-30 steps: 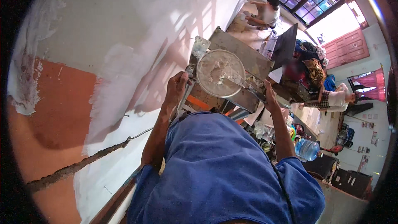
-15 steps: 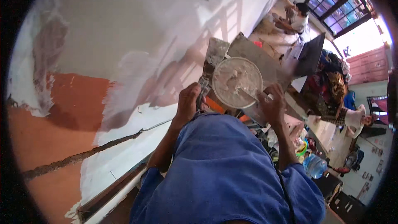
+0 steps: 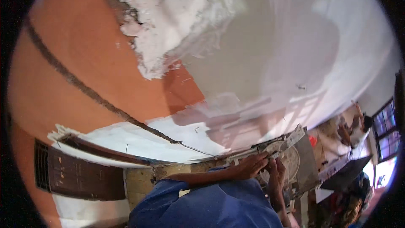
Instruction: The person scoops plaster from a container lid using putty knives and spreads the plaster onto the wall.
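My left hand (image 3: 252, 164) is closed around the handle of a broad putty knife (image 3: 294, 138), its grey, smeared blade slanting up to the right. Close beside it, my right hand (image 3: 276, 173) has its fingers closed by a second, smaller putty knife, mostly hidden by the fingers at this moment. Both hands meet over the left side of a round tub (image 3: 291, 166) of pale wall filler. The broad blade crosses above the tub's far rim. In front rises a wall (image 3: 236, 63) with grey and white filled patches beside bare orange paint.
A dark groove (image 3: 97, 97) runs diagonally down the orange wall. A brown door (image 3: 84, 171) stands at lower left. Grey boards (image 3: 308, 160) surround the tub on its right. At far right, another person (image 3: 358, 133) crouches near a barred window (image 3: 386, 120).
My view has swung left and up toward the wall. The right hand has lifted its putty knife out of the filler and come together with my left hand over the tub.
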`<state>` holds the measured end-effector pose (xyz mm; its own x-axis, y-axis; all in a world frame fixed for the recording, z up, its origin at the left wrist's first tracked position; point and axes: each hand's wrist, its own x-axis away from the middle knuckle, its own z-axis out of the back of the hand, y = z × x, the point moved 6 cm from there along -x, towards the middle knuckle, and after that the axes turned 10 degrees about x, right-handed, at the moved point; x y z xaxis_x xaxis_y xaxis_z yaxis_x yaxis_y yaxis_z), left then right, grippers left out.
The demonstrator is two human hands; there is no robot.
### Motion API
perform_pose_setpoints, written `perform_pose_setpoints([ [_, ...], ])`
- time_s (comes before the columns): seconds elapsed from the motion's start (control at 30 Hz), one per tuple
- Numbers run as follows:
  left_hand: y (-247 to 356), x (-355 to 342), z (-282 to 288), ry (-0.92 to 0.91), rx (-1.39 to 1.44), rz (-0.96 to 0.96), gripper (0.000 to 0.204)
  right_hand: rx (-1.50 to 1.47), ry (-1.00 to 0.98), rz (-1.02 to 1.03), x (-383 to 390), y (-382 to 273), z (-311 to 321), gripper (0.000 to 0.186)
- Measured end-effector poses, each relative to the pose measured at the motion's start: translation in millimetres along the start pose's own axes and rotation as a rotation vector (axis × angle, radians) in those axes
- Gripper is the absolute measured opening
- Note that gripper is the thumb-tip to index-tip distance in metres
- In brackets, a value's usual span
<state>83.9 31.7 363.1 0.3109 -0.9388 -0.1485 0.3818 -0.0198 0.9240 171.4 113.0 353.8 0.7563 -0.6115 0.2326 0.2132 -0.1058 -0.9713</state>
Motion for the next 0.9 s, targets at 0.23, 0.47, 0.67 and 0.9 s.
perform_pose_setpoints([
  [0.23,49.5,4.7,50.8,0.146,0.111,0.051,0.035,0.333,-0.125,0.292,-29.4,-87.9,-17.3,0.025],
  [0.47,-59.6,108.9,98.6,0.617,0.162,0.447,0.031,0.395,-0.282,0.661,-43.6,-203.1,-51.0,0.022],
  [0.67,-149.4,208.2,125.5,0.913,-0.195,0.565,0.022,0.579,-0.219,1.2,-0.7,-311.2,-100.3,0.029],
  [0.9,-299.1,354.4,108.8,1.025,-0.055,0.752,0.03,0.622,0.041,1.573,26.6,-347.3,-126.0,0.041],
])
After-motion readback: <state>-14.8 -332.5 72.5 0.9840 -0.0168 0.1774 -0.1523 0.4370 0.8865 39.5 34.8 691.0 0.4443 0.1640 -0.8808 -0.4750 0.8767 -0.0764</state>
